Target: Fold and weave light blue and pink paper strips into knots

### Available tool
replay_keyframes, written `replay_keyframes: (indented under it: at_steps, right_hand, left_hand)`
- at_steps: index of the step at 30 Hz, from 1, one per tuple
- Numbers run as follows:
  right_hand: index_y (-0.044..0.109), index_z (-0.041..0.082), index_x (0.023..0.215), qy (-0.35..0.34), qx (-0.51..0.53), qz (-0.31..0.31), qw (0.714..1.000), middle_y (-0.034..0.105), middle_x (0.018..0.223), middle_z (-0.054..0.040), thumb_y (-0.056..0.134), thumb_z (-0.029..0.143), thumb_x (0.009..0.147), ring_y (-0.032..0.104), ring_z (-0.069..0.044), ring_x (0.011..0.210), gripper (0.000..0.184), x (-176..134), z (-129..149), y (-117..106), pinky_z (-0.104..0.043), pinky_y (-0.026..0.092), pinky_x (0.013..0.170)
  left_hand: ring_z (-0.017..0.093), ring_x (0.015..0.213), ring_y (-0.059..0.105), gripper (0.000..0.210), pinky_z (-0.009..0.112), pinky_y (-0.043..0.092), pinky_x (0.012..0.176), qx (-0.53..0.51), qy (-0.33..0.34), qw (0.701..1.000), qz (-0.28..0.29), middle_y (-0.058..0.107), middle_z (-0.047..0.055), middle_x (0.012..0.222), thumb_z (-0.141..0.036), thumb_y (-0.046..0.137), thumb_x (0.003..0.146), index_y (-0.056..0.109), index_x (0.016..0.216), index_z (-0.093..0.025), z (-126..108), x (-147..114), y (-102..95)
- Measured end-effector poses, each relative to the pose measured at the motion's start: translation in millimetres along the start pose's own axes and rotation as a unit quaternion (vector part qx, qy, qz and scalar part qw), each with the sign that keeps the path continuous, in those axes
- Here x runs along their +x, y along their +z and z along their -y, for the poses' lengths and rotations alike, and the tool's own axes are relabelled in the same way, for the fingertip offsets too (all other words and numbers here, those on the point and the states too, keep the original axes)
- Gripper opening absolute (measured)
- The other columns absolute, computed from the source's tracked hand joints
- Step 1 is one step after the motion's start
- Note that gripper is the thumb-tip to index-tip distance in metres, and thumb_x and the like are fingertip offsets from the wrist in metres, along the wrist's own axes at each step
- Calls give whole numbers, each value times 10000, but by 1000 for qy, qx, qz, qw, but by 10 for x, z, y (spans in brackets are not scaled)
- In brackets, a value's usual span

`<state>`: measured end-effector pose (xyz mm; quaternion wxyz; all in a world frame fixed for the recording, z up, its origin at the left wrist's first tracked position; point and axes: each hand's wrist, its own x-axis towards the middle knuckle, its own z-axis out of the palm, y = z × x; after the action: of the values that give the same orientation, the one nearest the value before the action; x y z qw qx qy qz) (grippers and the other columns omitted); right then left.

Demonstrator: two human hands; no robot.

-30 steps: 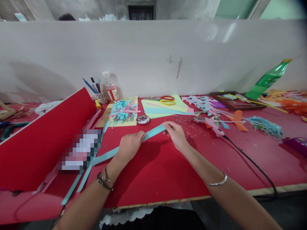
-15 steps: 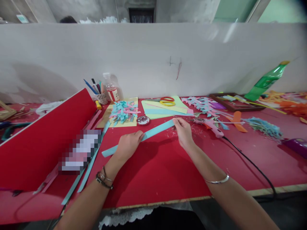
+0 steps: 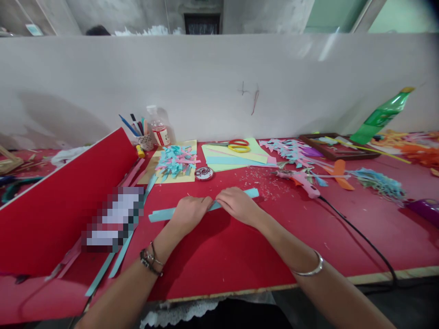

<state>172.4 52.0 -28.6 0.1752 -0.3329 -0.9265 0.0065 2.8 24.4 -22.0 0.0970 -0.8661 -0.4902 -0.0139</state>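
A light-blue paper strip (image 3: 253,193) lies nearly level between my hands, just over the red tabletop. My left hand (image 3: 192,211) is closed on it left of its middle, and a double edge shows at that end. Fingers of my right hand (image 3: 235,203) grip the strip close beside the left fingertips. The strip's right end sticks out beyond my right hand, while its middle is partly hidden by both hands. Behind them lie a round tin (image 3: 204,173) and a pile of blue and pink paper cuttings (image 3: 176,161) on a yellow sheet.
Scissors (image 3: 239,145) rest on coloured paper sheets (image 3: 219,161). To the right are a pink glue gun (image 3: 302,180) with a black cord, a wooden tray (image 3: 360,154) and a green bottle (image 3: 382,116). On the left stands a red board (image 3: 72,205), with long strips (image 3: 120,258) beside it.
My right hand has moved left along the strip, next to my left hand. The strip now lies flatter and lower, with its right end free and its left end looking doubled.
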Motion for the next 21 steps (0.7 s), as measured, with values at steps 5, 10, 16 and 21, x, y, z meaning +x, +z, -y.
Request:
replay_keyframes:
  at_steps: [5, 10, 16, 21]
  right_hand:
    - [551, 147, 778, -2, -9, 17, 1000, 598, 742, -37, 345, 246, 836, 494, -130, 693, 236, 9, -46, 15, -243, 283, 609]
    - [544, 148, 750, 12, -28, 3, 1000, 591, 731, -30, 339, 230, 838, 486, -129, 697, 237, -20, -186, -28, -246, 266, 615]
    - [537, 138, 709, 13, -50, 9, 999, 561, 736, -49, 322, 242, 839, 464, -134, 704, 271, -51, -262, -47, -254, 267, 640]
    - [533, 150, 782, -9, -4, 4, 1000, 564, 752, -39, 327, 270, 839, 472, -128, 725, 245, -19, -113, 7, -244, 282, 650]
  left_hand:
    - [168, 601, 564, 282, 254, 384, 532, -14, -11, 1000, 11, 594, 56, 669, -275, 248, 845, 508, 822, -167, 12, 23, 39]
    - [185, 636, 585, 346, 260, 400, 528, -9, -57, 998, 26, 607, 69, 709, -333, 189, 852, 495, 864, -170, 100, 47, 72]
    - [190, 641, 590, 312, 264, 409, 530, -8, -45, 998, 45, 610, 72, 720, -299, 208, 851, 491, 862, -168, 143, 47, 93]
    - [182, 627, 583, 292, 259, 406, 524, -24, -15, 999, 45, 601, 62, 697, -272, 224, 848, 497, 853, -167, 64, 49, 106]
